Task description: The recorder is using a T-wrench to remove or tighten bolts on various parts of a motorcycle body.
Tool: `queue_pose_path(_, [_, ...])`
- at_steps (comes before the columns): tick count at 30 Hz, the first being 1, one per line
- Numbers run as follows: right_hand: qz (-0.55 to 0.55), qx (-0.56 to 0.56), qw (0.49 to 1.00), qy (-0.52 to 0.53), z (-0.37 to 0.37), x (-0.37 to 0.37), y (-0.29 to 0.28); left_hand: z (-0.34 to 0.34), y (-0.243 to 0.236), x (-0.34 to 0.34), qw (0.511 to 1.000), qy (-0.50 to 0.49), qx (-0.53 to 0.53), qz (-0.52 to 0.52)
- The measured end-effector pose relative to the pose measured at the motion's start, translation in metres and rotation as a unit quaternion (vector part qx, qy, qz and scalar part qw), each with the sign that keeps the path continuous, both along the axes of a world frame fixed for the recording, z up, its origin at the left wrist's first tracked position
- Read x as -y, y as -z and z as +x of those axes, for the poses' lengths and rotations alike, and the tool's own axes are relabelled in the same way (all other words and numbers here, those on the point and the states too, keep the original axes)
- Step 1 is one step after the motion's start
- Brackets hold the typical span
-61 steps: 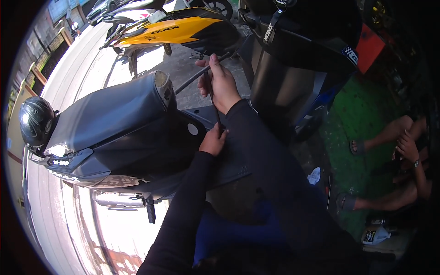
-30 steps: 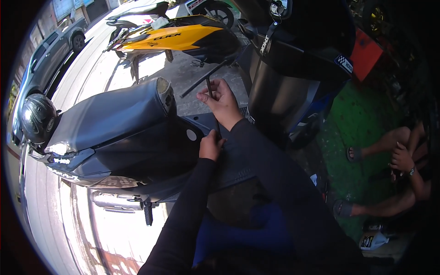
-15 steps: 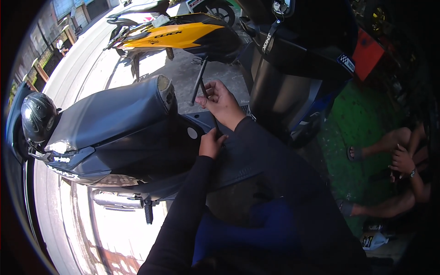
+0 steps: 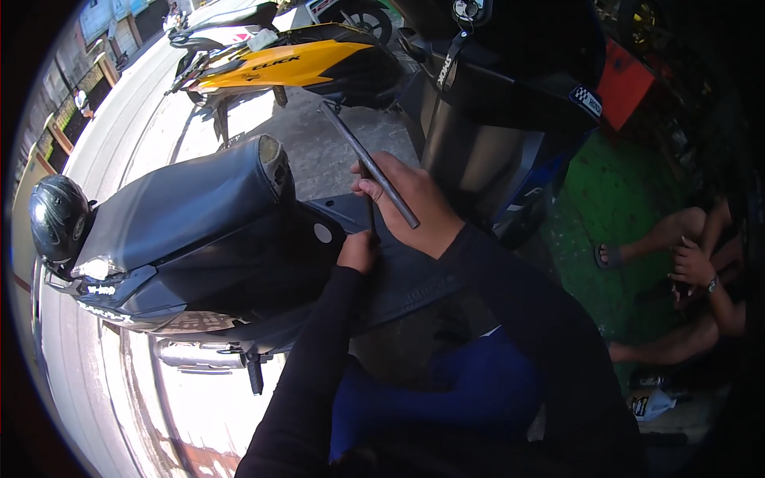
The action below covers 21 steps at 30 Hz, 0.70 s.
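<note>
One dark T-handle tool [image 4: 369, 163] is gripped by left hand [image 4: 355, 253] and right hand [image 4: 422, 197], fingers [image 4: 367, 188] curled.

Dark lettering [image 4: 276, 63] stood on the yellow motorcycle panel [image 4: 323, 52], white letters [image 4: 445, 70] ran down a black strap [image 4: 457, 49], and a checkered sticker [image 4: 586, 101] with lettering marked the dark scooter front [image 4: 522, 88]

The T-bar [image 4: 370, 166] looks like dull metal. I see a smooth seat [image 4: 183, 195] with a soft shine, a glossy helmet [image 4: 60, 219], matt cloth sleeves [image 4: 550, 327], and a yellow panel [image 4: 299, 64] like shiny plastic.
</note>
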State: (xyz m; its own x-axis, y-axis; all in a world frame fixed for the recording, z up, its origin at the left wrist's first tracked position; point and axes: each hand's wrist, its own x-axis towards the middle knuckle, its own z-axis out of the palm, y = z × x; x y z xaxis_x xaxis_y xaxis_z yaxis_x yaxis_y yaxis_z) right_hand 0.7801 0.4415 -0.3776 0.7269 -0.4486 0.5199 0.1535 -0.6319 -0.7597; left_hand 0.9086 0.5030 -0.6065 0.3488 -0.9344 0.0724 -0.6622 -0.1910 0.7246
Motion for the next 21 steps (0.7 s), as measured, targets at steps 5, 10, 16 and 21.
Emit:
queue_pose_path(5, [-0.034, 0.034, 0.998, -0.039, -0.044, -0.020, -0.046, 0.000, 0.005, 0.004, 0.999, -0.027, -0.034, -0.014])
queue_pose_path(10, [-0.022, 0.033, 0.992, -0.116, -0.102, -0.021, -0.081, 0.005, 0.005, 0.004, 0.994, -0.053, -0.090, -0.013])
queue_pose_path(16, [0.083, 0.120, 0.976, -0.162, -0.202, -0.014, -0.088, 0.011, -0.002, 0.010, 0.986, -0.057, -0.156, 0.005])
queue_pose_path(21, [0.088, 0.032, 0.989, -0.114, -0.302, -0.006, -0.082, 0.018, -0.005, 0.015, 0.994, 0.063, 0.016, 0.083])
